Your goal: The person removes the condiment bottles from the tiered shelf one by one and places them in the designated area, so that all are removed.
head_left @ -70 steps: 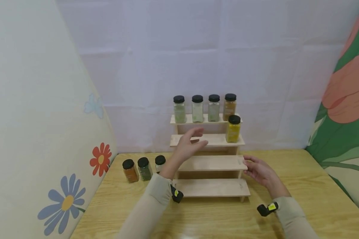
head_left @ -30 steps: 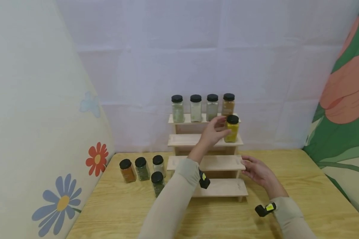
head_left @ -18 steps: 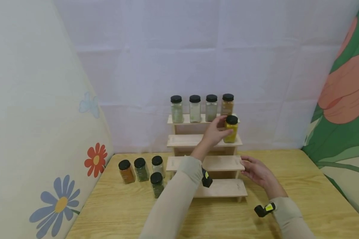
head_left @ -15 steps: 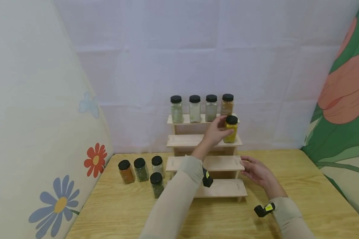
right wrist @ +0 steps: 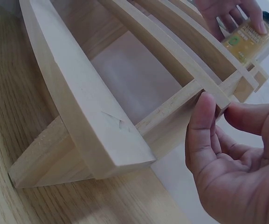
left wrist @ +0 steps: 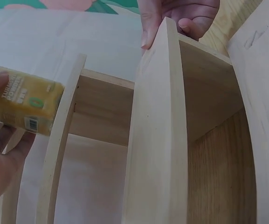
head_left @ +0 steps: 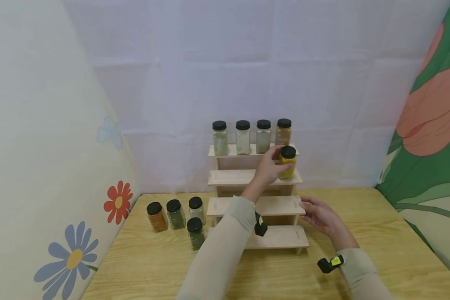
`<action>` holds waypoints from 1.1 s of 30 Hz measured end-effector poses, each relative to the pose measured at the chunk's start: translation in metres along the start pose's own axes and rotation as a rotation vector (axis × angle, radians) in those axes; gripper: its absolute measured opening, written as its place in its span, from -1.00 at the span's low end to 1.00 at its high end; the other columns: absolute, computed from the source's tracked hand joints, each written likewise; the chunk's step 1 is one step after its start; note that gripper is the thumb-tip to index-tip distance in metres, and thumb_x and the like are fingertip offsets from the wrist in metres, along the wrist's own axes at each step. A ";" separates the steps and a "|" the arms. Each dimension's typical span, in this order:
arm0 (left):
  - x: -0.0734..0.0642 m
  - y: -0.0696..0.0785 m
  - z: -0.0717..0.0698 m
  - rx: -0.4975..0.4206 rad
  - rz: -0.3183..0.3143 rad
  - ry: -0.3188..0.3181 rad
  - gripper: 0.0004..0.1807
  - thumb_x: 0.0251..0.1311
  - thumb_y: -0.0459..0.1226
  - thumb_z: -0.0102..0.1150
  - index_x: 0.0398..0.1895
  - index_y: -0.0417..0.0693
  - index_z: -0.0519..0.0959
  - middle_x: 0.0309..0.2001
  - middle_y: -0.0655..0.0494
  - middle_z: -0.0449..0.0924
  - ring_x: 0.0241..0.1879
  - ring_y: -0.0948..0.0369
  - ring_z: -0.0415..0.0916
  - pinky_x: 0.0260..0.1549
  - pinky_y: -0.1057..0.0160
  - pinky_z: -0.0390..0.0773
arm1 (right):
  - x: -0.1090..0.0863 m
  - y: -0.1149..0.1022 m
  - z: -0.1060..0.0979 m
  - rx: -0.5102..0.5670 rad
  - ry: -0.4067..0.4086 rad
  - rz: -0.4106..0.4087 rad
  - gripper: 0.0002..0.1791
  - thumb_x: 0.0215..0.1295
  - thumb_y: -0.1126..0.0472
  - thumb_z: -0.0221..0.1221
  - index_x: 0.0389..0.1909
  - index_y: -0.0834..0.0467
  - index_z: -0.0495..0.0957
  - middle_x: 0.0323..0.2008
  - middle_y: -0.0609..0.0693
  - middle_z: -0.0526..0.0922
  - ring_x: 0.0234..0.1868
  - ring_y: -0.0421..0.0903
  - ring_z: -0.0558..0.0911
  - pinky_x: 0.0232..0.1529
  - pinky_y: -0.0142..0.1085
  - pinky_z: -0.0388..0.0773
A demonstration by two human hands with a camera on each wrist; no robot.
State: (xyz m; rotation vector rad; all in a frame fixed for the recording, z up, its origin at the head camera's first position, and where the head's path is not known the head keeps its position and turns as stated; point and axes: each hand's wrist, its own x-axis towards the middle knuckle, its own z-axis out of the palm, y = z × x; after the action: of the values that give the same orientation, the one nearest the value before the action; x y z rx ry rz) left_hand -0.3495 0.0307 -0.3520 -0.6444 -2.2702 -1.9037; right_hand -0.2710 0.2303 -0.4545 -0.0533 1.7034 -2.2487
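Observation:
In the head view my left hand [head_left: 268, 168] grips a spice jar of yellow powder [head_left: 288, 167] with a black lid. It stands upright at the right end of the second tier from the top of a wooden step rack [head_left: 232, 177]. The left wrist view shows turmeric powder lettering on this jar [left wrist: 27, 100], with thumb and fingers on opposite sides. My right hand [head_left: 322, 216] pinches the right end of the tier below; in the right wrist view, thumb and fingertips of the right hand [right wrist: 237, 158] meet at that board's corner.
Several black-lidded jars stand along the top tier [head_left: 230, 152], the brown one [head_left: 283, 135] directly behind the yellow jar. Left of the rack, an orange-brown jar [head_left: 158, 220], two dark green jars [head_left: 176, 216] and a pale jar [head_left: 196, 210] stand on the wooden table [head_left: 142, 262].
My left hand has moved right from over the middle of the second tier and taken hold of the yellow spice jar. The right hand has stayed at the rack's edge.

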 end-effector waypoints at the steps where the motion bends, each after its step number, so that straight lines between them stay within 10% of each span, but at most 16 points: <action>1: -0.002 0.001 -0.001 -0.015 -0.003 0.002 -0.30 0.10 -0.45 0.46 0.35 -0.14 0.44 0.14 -0.15 0.57 0.08 -0.01 0.61 -0.05 0.27 0.65 | 0.000 0.000 0.000 0.002 -0.001 0.000 -0.50 0.56 0.30 0.03 0.40 0.34 0.16 -0.24 -0.08 0.69 -0.31 -0.26 0.64 -0.26 -0.44 0.62; 20: -0.046 0.035 -0.053 0.184 0.042 -0.053 -0.27 0.14 -0.26 0.49 0.40 0.02 0.43 0.14 -0.02 0.58 0.08 0.05 0.58 0.06 0.16 0.60 | 0.000 -0.001 -0.001 0.005 -0.010 0.005 -0.36 0.57 0.30 0.00 0.50 0.40 -0.03 -0.23 -0.10 0.68 -0.30 -0.27 0.64 -0.25 -0.44 0.62; 33: -0.083 0.043 -0.095 0.262 0.086 -0.054 -0.28 0.09 -0.31 0.52 0.37 0.01 0.46 0.09 0.01 0.61 0.03 0.05 0.58 -0.07 0.14 0.68 | -0.001 -0.002 -0.001 0.025 -0.031 0.003 -0.66 0.56 0.31 0.02 0.27 0.21 0.30 -0.23 -0.10 0.68 -0.30 -0.26 0.64 -0.22 -0.42 0.63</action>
State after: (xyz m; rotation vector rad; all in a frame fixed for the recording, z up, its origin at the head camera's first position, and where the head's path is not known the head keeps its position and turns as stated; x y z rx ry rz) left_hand -0.2751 -0.0760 -0.3220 -0.7493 -2.4235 -1.5334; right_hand -0.2706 0.2316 -0.4524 -0.0800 1.6587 -2.2548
